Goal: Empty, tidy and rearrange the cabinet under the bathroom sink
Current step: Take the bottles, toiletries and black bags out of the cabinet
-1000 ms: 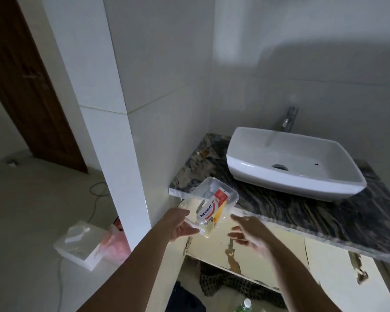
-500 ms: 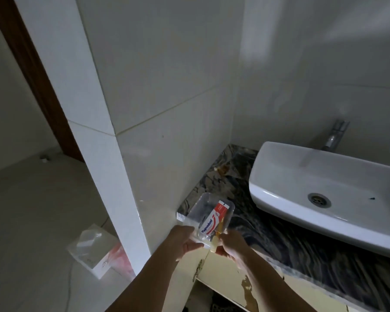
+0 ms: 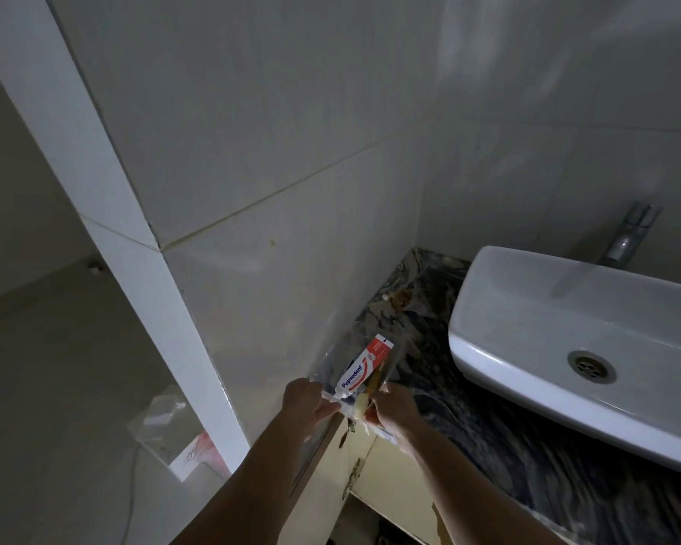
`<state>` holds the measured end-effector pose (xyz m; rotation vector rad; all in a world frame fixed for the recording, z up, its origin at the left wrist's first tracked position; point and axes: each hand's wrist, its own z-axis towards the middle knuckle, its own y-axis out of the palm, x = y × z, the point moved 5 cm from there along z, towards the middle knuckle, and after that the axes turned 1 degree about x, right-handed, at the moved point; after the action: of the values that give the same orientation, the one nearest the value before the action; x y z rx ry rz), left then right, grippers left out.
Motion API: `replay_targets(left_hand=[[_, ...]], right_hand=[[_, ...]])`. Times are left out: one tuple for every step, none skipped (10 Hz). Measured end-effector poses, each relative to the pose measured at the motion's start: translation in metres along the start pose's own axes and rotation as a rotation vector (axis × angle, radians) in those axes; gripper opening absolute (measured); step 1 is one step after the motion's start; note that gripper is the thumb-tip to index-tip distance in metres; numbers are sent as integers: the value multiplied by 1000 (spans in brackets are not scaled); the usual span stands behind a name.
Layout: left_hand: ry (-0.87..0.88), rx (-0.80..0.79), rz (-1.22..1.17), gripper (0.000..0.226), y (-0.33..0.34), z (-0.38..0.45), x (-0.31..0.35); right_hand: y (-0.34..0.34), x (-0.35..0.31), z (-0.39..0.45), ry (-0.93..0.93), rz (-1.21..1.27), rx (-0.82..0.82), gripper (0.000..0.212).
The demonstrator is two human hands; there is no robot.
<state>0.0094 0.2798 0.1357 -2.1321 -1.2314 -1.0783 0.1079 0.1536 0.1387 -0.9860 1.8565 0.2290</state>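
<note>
A clear plastic container [image 3: 333, 357] rests on the near left corner of the dark marbled countertop [image 3: 480, 422], against the tiled wall. Inside it lies a red and white toothpaste tube [image 3: 364, 367] with some yellowish items beside it. My left hand [image 3: 305, 403] grips the container's near left edge. My right hand [image 3: 392, 407] holds its near right edge. Below the counter edge, the cream cabinet front [image 3: 386, 466] with peeling paint shows between my forearms.
A white basin [image 3: 535, 332] with a metal drain sits on the counter to the right, a chrome tap [image 3: 628, 238] behind it. A clear lidded box [image 3: 166, 422] and a red and white packet [image 3: 197, 454] lie on the floor left of the tiled pillar.
The container has gone from held in the air to down on the counter corner. My right hand has closed onto its edge. The view has moved closer and to the left.
</note>
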Motion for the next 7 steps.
replay_targets(left_hand=[[-1,3,16,38,0,-2,4],[6,-13,65,35,-4,-12,3],[12,-16,168,15,-13,-23,-4],[54,30,308,16,-24,-37,-9],[93,-33,362,21,-23,-61,-26],[57,-150,466,14,-15,-94,-50],[149,-334,698,15,1,-118,-75]], right_hand=[[-2,-7,-3,-18,-6,28,20],[-4,4,6,-8,20,26,24],[-13,7,-12,-40,55,39,18],[-28,19,-39,-48,83,94,8],[-39,51,-69,7,80,116,13],[-48,90,-107,95,136,139,13],[-53,128,-150,160,202,183,11]])
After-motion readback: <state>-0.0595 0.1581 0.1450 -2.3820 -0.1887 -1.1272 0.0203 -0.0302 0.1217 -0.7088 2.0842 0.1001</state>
